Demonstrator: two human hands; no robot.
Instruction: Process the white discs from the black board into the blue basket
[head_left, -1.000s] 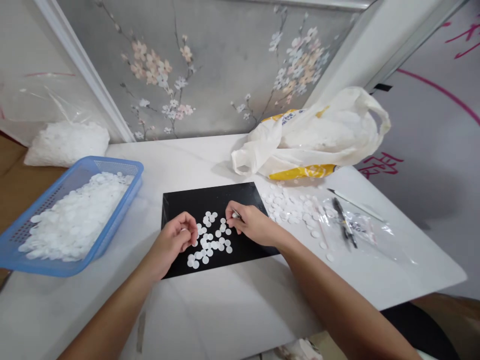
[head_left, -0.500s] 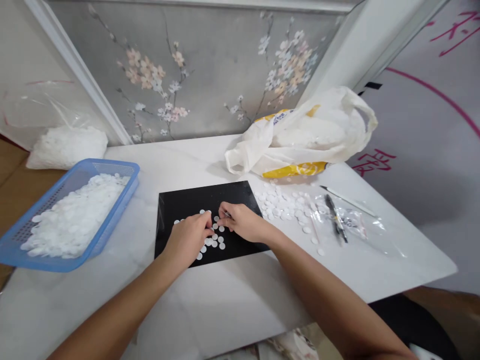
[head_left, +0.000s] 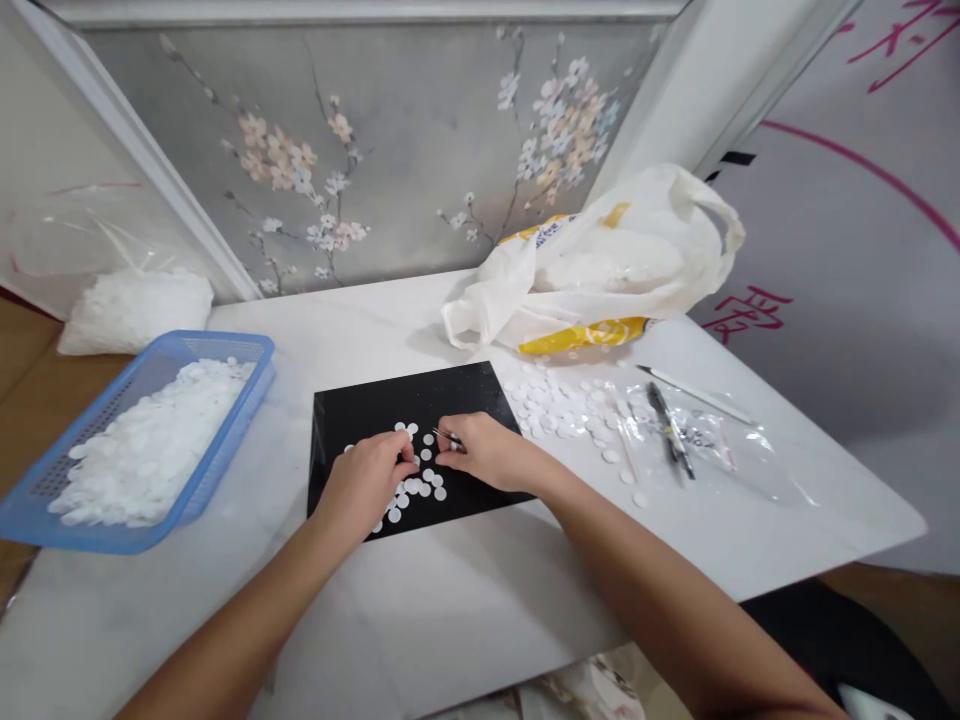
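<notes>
Small white round discs [head_left: 426, 489] lie scattered on a black sheet [head_left: 450, 385] on the white table. My right hand [head_left: 480, 450] is closed around slim metal tweezers [head_left: 448, 437], whose thin tips point left above the sheet. To its left, my left hand [head_left: 367, 480] hovers low over the discs with thumb and fingers pinched together. Whatever sits between those fingertips is too small to make out. A narrow gap with a few discs separates the two hands.
At the left stands a blue basket [head_left: 225, 430] heaped with white discs, a clear bag [head_left: 139, 310] of white pieces behind it. More loose discs [head_left: 559, 400], a black pen [head_left: 670, 430], a white craft knife-like tool [head_left: 697, 395] and a plastic shopping bag [head_left: 615, 270] are at the right.
My hands have drawn slightly apart, the left one moving a little to the left. The tweezers now show more clearly in my right hand. The view has shifted slightly.
</notes>
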